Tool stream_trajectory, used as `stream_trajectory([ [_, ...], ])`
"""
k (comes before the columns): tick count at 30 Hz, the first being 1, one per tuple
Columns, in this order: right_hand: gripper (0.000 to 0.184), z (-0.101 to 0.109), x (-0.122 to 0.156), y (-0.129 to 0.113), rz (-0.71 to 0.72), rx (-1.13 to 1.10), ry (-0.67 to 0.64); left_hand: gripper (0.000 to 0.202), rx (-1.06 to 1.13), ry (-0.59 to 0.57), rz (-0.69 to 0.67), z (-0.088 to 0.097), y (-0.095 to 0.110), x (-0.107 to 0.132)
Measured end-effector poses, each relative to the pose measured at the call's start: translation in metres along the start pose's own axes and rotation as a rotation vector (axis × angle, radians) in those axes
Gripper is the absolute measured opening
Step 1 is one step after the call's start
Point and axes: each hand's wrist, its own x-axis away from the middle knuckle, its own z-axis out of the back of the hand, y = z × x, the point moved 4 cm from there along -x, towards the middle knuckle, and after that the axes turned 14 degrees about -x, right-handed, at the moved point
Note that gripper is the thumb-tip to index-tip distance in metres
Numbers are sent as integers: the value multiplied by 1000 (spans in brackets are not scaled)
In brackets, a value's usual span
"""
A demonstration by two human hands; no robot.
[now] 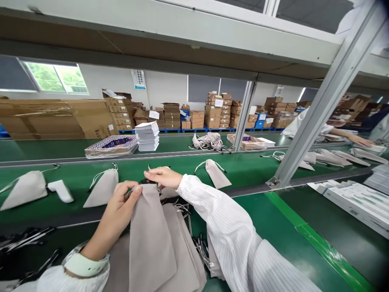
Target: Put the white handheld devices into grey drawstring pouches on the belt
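Observation:
A grey fabric drawstring pouch (148, 239) hangs from my left hand (121, 209), whose thumb and fingers pinch the edge of its mouth. My right hand (165, 177) is closed at the far side of the pouch's mouth, thumb pointing left. Between the two hands a small dark thing (148, 181) shows at the opening; its kind is hidden by my fingers. Under the held pouch lies a stack of similar grey pouches (185, 247), their cords bunched on the right.
Along the green conveyor belt (179, 166) lie spaced pouches (105, 186) and a white handheld device (61, 190). Black slender items (27, 243) lie at left. A metal post (328, 93) and white box (352, 202) stand right. A co-worker's arm (349, 136) reaches in beyond.

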Motion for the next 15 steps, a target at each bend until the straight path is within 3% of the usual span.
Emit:
stream_trajectory([
  [3, 50, -5, -1, 12, -183, 16, -43, 26, 68, -48, 25, 5, 1, -1],
  [5, 57, -10, -1, 13, -192, 50, -49, 28, 43, -25, 45, 11, 1, -3],
  [8, 61, -14, 2, 4, 18, 247, 85, 35, -79, 10, 48, 22, -1, -8],
  [11, 50, -12, 7, -4, 247, 538, 282, 39, -285, 21, -6, 33, -3, -13],
  [13, 42, -2, 10, -5, 333, 728, 413, 43, -433, -81, 81, 36, -7, -11],
  [15, 33, 18, 11, -3, 327, 850, 551, 45, -432, -281, 188, 32, -8, -1],
])
